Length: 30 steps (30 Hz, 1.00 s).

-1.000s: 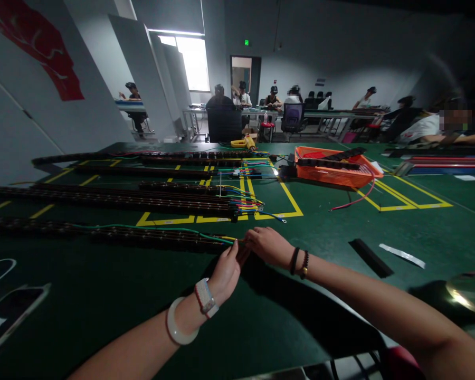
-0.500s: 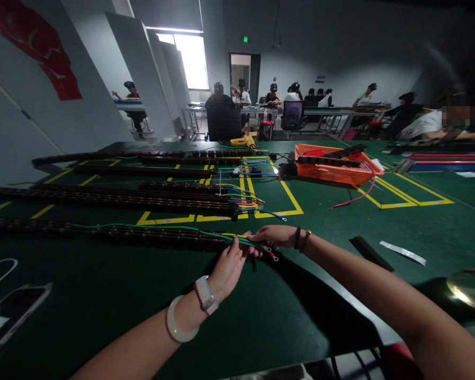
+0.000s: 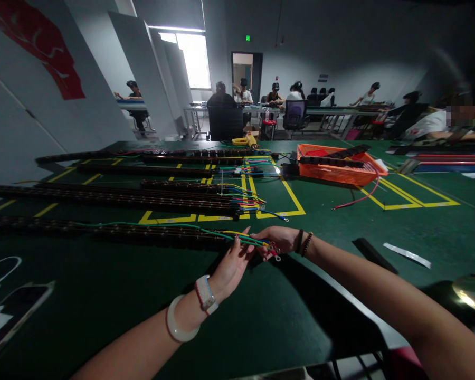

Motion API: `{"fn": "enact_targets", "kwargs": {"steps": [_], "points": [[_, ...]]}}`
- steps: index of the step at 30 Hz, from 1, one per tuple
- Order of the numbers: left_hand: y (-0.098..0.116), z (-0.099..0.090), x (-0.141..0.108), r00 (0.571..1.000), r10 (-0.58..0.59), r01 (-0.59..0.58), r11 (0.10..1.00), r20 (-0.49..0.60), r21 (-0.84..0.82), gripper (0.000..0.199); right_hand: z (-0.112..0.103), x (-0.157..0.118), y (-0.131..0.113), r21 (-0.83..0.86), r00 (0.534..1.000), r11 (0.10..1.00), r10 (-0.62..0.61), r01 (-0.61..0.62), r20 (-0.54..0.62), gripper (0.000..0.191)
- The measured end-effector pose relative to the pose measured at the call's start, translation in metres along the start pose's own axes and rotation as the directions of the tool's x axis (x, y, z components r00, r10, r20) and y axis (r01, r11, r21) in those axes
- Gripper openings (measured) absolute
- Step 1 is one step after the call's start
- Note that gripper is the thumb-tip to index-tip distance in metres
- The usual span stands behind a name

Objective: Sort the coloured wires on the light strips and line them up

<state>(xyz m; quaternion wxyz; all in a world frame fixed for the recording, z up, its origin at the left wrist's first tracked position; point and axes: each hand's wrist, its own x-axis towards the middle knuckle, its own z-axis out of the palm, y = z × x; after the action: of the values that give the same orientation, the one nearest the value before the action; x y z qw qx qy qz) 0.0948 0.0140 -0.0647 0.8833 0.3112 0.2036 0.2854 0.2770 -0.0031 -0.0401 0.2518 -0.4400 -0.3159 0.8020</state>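
A bundle of green, yellow and other wires (image 3: 230, 235) comes out of the right end of a long black sleeved harness (image 3: 154, 233) on the green table. My left hand (image 3: 233, 264) is closed round the wires, its thumb on top of them. Just to the right, my right hand (image 3: 277, 238) grips the same wires close to their ends, its fingers partly hidden behind them. Ring terminals (image 3: 277, 258) with red and other coloured sleeves stick out below my right hand.
Beyond the harness lie more black harnesses (image 3: 174, 199) with coloured wire ends, across yellow tape outlines. An orange basket (image 3: 332, 173) stands at the back right, near a yellow heat gun (image 3: 246, 141). A black strip (image 3: 374, 254) and a white strip (image 3: 407, 255) lie to the right.
My right hand has shifted slightly right along the wires towards the terminals, its fingers now curling beneath them. My left hand stays almost in place on the bundle.
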Motion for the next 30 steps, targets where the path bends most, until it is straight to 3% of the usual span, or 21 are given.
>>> {"fn": "enact_targets", "kwargs": {"steps": [4,8,11,13,15,18,21,23,25,27,30], "points": [[-0.001,-0.001,0.001,0.999,-0.007,0.007,1.000,-0.034,0.019,0.044,0.007,-0.001,0.005,0.064,0.996,0.997,-0.026,0.031,-0.086,0.027],[-0.003,-0.002,0.002,0.998,-0.001,0.002,1.000,-0.059,0.030,0.043,0.011,0.000,0.010,0.018,0.986,0.998,-0.065,0.068,-0.154,0.023],[-0.003,-0.002,0.002,0.998,0.007,-0.006,1.000,-0.057,0.025,0.040,0.010,0.000,0.013,-0.136,0.972,0.979,-0.175,0.155,-0.154,0.025],[-0.003,-0.001,0.002,0.997,0.012,-0.010,1.000,-0.077,0.016,0.036,0.010,-0.001,0.013,-0.340,0.949,0.920,-0.265,0.196,-0.170,0.032],[-0.003,-0.002,0.003,0.990,0.014,-0.013,1.000,-0.137,0.008,0.029,0.012,-0.003,0.012,-0.597,0.912,0.788,-0.343,0.150,-0.224,0.037],[-0.003,-0.003,0.005,0.984,0.011,-0.011,1.000,-0.180,0.000,0.023,0.022,-0.005,0.009,-0.884,0.833,0.466,-0.471,-0.043,-0.289,0.032],[-0.003,-0.002,0.009,0.993,0.037,-0.041,0.999,-0.114,-0.028,0.021,0.037,-0.005,0.011,-0.973,0.749,0.106,-0.623,-0.204,-0.225,0.026],[-0.003,-0.001,0.011,0.993,0.059,-0.063,0.997,-0.104,-0.038,0.020,0.044,-0.005,0.013,-0.960,0.717,-0.031,-0.671,-0.278,-0.186,0.026],[-0.003,0.000,0.013,0.991,0.053,-0.058,0.998,-0.126,-0.035,0.017,0.048,-0.007,0.015,-0.958,0.716,-0.052,-0.676,-0.281,-0.173,0.028],[-0.002,0.001,0.015,0.986,0.040,-0.045,0.999,-0.162,-0.026,0.015,0.046,-0.015,0.017,-0.970,0.705,0.002,-0.686,-0.243,-0.178,0.029],[-0.001,0.004,0.016,0.976,0.035,-0.032,0.999,-0.213,0.016,0.018,0.037,-0.034,0.022,-0.962,0.622,0.148,-0.738,-0.228,-0.261,0.039]]}}
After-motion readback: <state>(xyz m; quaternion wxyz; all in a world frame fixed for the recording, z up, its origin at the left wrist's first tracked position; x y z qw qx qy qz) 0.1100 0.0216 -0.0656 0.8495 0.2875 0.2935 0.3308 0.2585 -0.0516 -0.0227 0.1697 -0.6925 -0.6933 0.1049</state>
